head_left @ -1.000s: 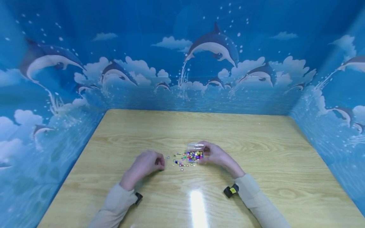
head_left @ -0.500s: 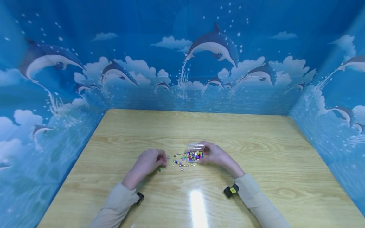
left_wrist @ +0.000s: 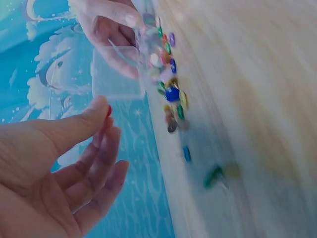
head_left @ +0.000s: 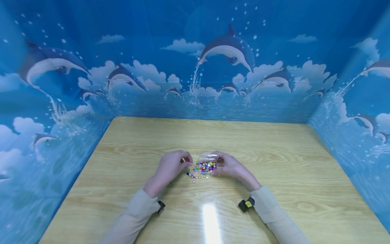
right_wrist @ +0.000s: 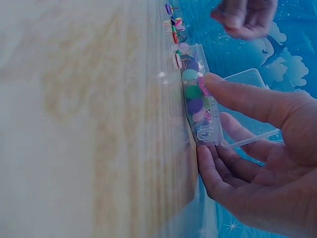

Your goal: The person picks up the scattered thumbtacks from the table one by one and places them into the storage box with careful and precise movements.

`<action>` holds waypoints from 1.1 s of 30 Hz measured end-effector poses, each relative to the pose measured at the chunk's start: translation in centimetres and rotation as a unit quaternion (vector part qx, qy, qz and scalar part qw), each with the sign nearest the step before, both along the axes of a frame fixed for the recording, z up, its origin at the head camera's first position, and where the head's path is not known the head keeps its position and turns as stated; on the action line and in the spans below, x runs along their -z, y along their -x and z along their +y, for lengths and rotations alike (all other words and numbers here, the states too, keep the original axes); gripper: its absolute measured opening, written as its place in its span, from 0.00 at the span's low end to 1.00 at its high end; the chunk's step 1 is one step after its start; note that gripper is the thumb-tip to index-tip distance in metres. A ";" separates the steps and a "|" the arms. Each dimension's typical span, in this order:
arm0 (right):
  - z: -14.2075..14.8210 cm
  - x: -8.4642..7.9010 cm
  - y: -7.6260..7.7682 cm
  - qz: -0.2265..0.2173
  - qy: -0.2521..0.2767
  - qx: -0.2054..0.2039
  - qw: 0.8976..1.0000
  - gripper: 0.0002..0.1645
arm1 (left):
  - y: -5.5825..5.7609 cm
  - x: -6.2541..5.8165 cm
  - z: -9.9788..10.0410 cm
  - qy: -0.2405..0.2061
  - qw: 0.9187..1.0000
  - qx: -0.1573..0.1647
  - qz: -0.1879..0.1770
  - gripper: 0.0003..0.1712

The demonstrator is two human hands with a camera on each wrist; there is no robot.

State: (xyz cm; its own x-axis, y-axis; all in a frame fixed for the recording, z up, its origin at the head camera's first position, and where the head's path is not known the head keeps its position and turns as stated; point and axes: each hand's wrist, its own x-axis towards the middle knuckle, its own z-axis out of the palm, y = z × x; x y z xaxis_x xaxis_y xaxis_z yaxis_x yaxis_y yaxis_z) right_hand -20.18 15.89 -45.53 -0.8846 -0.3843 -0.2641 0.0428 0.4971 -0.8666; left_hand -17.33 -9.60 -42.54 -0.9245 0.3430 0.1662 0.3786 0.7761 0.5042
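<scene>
Colourful thumbtacks fill a small clear plastic box (head_left: 208, 168), whose hinged lid (left_wrist: 118, 73) is raised. My right hand (head_left: 230, 166) grips the box at its right end, thumb on one wall and fingers on the other, as the right wrist view shows (right_wrist: 257, 134). Just left of the box, above the wood, my left hand (head_left: 173, 166) pinches a small red thumbtack (left_wrist: 109, 110) between thumb and index finger. Only a sliver of that tack shows. Loose thumbtacks (left_wrist: 172, 93) lie scattered on the table beside the box.
The light wooden table (head_left: 259, 142) stretches around both hands. A blue dolphin-print curtain (head_left: 195, 101) encloses its back and sides. One green thumbtack (left_wrist: 214, 176) lies apart from the main scatter, towards the left. A bright glare strip marks the table's front.
My left hand has moved right and away from me, over the left edge of the scattered tacks towards the box. My right hand and the box stay nearly in place.
</scene>
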 end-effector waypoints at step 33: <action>0.0 0.0 0.0 -0.003 0.020 -0.009 1.000 0.43 | 0.3 0.4 4.5 -0.022 1.000 0.000 0.002 0.04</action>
